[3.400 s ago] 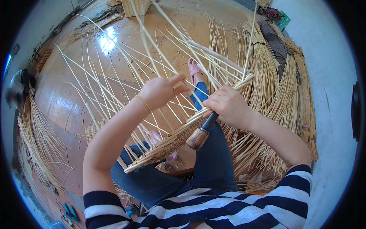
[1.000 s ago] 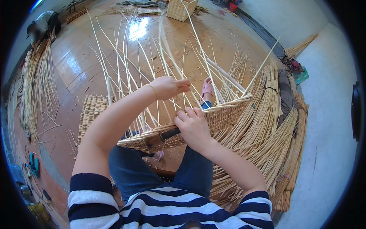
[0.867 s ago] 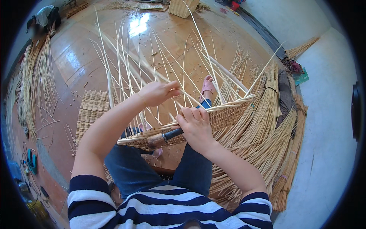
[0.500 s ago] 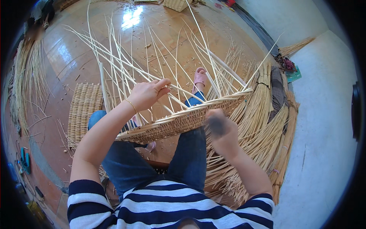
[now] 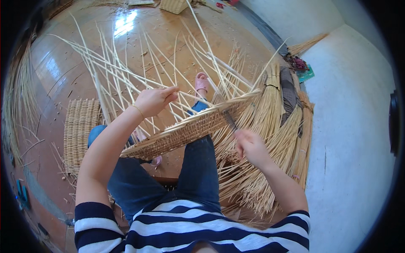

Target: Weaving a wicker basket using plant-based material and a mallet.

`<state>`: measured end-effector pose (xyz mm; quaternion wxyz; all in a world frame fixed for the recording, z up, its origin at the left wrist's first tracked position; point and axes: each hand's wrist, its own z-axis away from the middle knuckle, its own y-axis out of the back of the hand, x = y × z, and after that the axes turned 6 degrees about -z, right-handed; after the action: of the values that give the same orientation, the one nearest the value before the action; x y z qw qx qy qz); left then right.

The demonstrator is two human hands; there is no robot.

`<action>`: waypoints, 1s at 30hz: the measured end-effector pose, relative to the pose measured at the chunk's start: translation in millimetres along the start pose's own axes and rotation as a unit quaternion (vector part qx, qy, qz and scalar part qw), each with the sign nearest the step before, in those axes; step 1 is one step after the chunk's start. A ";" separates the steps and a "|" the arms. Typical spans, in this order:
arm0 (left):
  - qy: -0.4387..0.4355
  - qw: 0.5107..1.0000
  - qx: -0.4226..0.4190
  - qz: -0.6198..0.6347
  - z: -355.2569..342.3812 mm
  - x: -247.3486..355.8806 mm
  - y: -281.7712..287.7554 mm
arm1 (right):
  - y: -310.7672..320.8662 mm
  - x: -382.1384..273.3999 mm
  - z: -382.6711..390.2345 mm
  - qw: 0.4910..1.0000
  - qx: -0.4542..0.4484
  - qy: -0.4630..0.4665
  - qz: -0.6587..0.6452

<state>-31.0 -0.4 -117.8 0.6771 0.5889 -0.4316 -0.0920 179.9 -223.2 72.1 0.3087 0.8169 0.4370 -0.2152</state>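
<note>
A woven wicker piece (image 5: 185, 131) lies slantwise across my knees, with a braided pale border along its upper edge and long willow rods (image 5: 114, 69) sticking out beyond it. My left hand (image 5: 155, 101) is above its left part, thumb and fingers closed on a willow rod at the border. At the right, my right hand (image 5: 252, 147) is closed round the lower end of a dark, flat metal tool (image 5: 229, 119). The tool's far end meets the woven side just below the border; its exact kind I cannot make out.
To my right, bundled rods (image 5: 270, 139) lie along a white wall (image 5: 350, 126). A flat woven panel (image 5: 81, 135) is by my left knee, and more loose rods (image 5: 25, 97) hang at the far left. Offcuts (image 5: 190, 63) litter the floor.
The tool, a dark blur by my right fist before, now stretches up to the woven side. My left hand keeps its place on the rods. The whole view has shifted slightly.
</note>
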 end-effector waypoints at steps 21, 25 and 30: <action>-0.022 0.998 -0.061 -0.017 -14.6 -14.2 -13.7 | -7.2 7.3 17.7 0.851 -0.134 -0.505 0.064; -0.029 0.997 -0.075 -0.001 -14.5 0.5 10.6 | -11.7 -3.1 41.2 0.963 -0.080 -0.258 0.022; -0.018 0.997 -0.074 -0.022 -23.3 1.1 14.9 | -28.5 29.1 59.8 0.843 -0.089 -0.523 -0.091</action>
<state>-19.9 19.9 -102.7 0.7091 0.5446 -0.4223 -0.1492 166.1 -235.5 2.2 0.5418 0.5085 0.3003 -0.5981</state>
